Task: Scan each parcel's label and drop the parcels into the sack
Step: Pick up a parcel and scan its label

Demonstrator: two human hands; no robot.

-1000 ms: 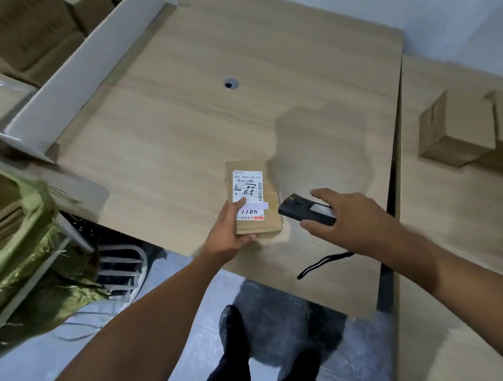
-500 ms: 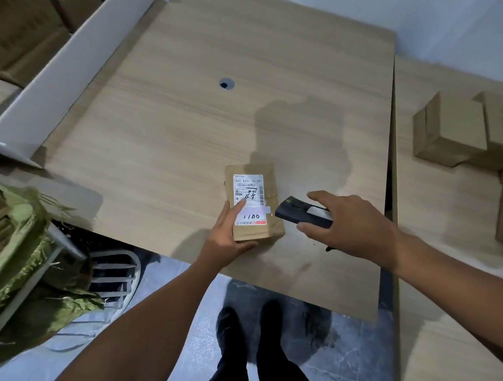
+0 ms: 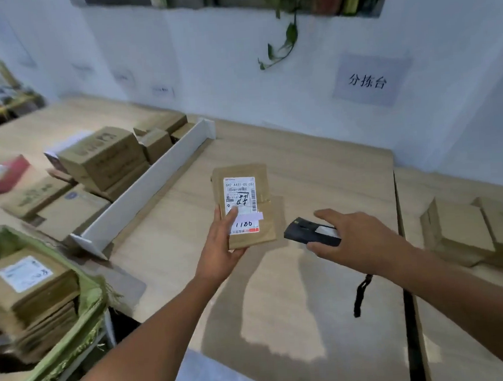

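My left hand (image 3: 220,246) grips a small brown cardboard parcel (image 3: 242,179) from below, lifted off the wooden table (image 3: 325,289), thumb on its white label (image 3: 240,195). The label faces me and carries a barcode and a handwritten number. My right hand (image 3: 351,237) holds a black handheld scanner (image 3: 310,234) just right of the parcel, its nose pointing left toward it. The scanner's wrist strap (image 3: 360,295) dangles below. At the lower left stands the green sack (image 3: 75,330), open, with several labelled parcels (image 3: 27,283) stacked inside.
A white divider board (image 3: 142,186) runs across the table's left side. Behind it lie several brown boxes (image 3: 102,159) and a red packet (image 3: 2,178). More cardboard parcels (image 3: 470,228) sit on the right table. A wall with a paper sign (image 3: 369,79) stands behind.
My left hand has raised the parcel off the table, and my head has tilted up, bringing the wall and far boxes into view. The scanner stays beside the parcel.
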